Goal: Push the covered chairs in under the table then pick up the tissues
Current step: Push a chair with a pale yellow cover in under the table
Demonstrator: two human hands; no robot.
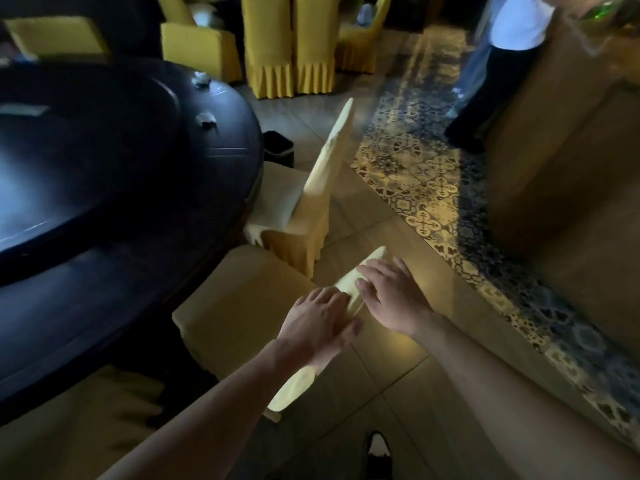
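Note:
A chair in a pale yellow cover (239, 306) stands in front of me beside the dark round table (194, 258). My left hand (317, 320) and my right hand (391, 296) both rest on the top edge of its backrest, fingers curled over it. A second covered chair (304, 202) stands further along the table's rim, its seat partly under the tabletop. Two crumpled tissues (205, 120) (202, 79) lie on the table near its far right edge.
A dark bin (278, 147) sits on the floor past the second chair. Several bright yellow covered chairs (287, 46) stand at the back. A person in a white top (498, 64) stands on the patterned floor tiles (426, 174) beside a wooden counter (568, 150). My shoe (378, 448) shows below.

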